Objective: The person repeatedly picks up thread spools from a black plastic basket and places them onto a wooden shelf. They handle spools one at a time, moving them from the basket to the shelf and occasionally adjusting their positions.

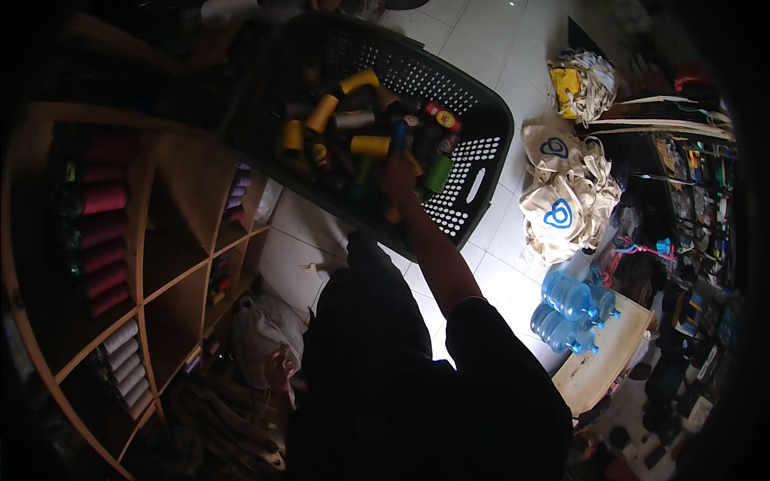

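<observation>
A dark green perforated plastic basket [480, 112] holds a heap of thread spools in yellow, orange, red, green and dark colours. My right arm reaches into it, and my right hand [399, 172] is closed among the spools. A blue thread spool [399, 136] sticks out at its fingertips; shadow hides part of the grip. Beside that hand lie a yellow spool [370, 146] and a green spool [438, 173]. Low at my left side hangs my left hand [279, 369], loosely open in dim light, with nothing visible in it. It is near a pale cloth sack [261, 329].
Wooden cubby shelves [143, 216] on the left hold pink spools [104, 200] and white spools [124, 365]. To the right, cream cloth bags [569, 188] and blue water bottles [568, 297] stand on the tiled floor by a wooden board [601, 353]. Cluttered racks line the far right.
</observation>
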Available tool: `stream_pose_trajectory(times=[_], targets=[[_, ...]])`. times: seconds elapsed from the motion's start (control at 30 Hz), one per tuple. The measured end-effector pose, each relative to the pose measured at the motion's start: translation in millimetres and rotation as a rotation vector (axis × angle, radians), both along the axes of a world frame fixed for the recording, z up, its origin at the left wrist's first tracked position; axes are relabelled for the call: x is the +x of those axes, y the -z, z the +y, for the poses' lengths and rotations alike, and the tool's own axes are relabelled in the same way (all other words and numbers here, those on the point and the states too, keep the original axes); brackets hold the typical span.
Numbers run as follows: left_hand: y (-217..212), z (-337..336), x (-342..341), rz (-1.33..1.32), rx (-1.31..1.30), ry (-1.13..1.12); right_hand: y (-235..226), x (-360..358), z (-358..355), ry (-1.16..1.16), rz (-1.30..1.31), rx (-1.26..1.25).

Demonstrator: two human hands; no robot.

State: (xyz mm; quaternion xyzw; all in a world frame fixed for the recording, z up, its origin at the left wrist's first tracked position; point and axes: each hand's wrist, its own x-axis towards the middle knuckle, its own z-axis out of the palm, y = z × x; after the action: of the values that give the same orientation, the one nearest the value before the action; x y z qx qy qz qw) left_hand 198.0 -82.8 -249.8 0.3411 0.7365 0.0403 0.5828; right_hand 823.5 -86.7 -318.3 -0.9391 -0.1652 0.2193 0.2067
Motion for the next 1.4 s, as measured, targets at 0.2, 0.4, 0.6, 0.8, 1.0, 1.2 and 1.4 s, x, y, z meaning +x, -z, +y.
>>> stream_pose_trajectory(times=[0.2,0.4,0.6,0.8,1.0,1.2,1.4], targets=[[-26.2,-22.5,20.1,0.180,0.003,0.011,-35.2,8.9,-34.1,-0.047,0.145,0.144],[-21.7,-17.8,18.2,0.188,-0.091,0.103,-3.5,46.3,-101.1,0.160,0.613,0.334],[-44.9,-15.6,55.4,0.097,0.044,0.277,-56.2,41.9,-82.4,0.369,1.191,0.499],[-43.3,2.2,63.2,0.063,-0.033,0.236,-21.9,44.5,-71.3,-0.135,0.954,0.195],[-55.1,9.7,78.6,0.175,-0.147,0.303,-40.9,33.0,-35.0,-0.562,-0.168,-0.139],[-57.0,9.4,82.1,0.181,-0.187,0.271,3.2,-4.9,19.9,-0.566,-0.063,0.117],[-69.4,7.4,97.8,0.218,-0.198,0.239,-6.6,-46.9,95.1,-0.245,-0.087,0.149]])
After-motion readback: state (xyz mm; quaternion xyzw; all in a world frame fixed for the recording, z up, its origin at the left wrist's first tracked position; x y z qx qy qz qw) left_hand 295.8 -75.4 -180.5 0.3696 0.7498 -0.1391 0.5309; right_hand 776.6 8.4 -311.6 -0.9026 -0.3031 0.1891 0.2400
